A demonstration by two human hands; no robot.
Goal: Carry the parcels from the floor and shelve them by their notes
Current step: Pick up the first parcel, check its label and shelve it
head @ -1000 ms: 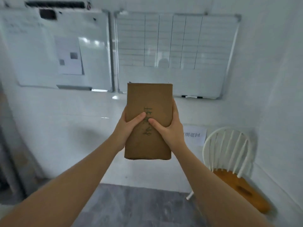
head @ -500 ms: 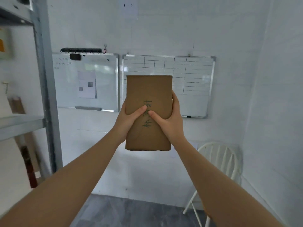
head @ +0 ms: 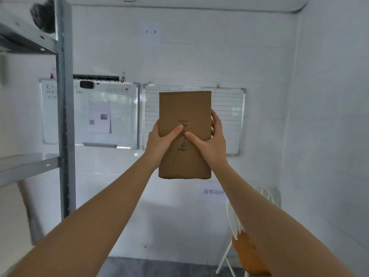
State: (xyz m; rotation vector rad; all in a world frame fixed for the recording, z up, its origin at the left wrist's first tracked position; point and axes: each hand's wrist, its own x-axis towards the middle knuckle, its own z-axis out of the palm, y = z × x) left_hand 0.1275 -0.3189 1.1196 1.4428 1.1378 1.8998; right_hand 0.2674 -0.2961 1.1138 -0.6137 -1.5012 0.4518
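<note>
A brown paper-wrapped parcel (head: 184,110) with dark handwriting down its front is held upright at chest height in front of me. My left hand (head: 159,145) grips its left edge, thumb across the front. My right hand (head: 209,144) grips the right edge, thumb on the writing, fingers wrapped behind. Both arms are stretched forward. A grey metal shelf rack (head: 64,116) stands at the left, with an upper shelf (head: 24,40) and a middle shelf (head: 26,166) in view.
Two whiteboards (head: 119,116) (head: 229,116) hang on the white wall ahead, with a small paper label (head: 151,33) above them and a printed note (head: 213,191) below. A white folding chair with an orange seat (head: 247,252) stands at the lower right, near the right wall.
The view has risen and swung left, bringing the metal rack in at the left and pushing the chair lower right. The parcel stays in both hands, same grip.
</note>
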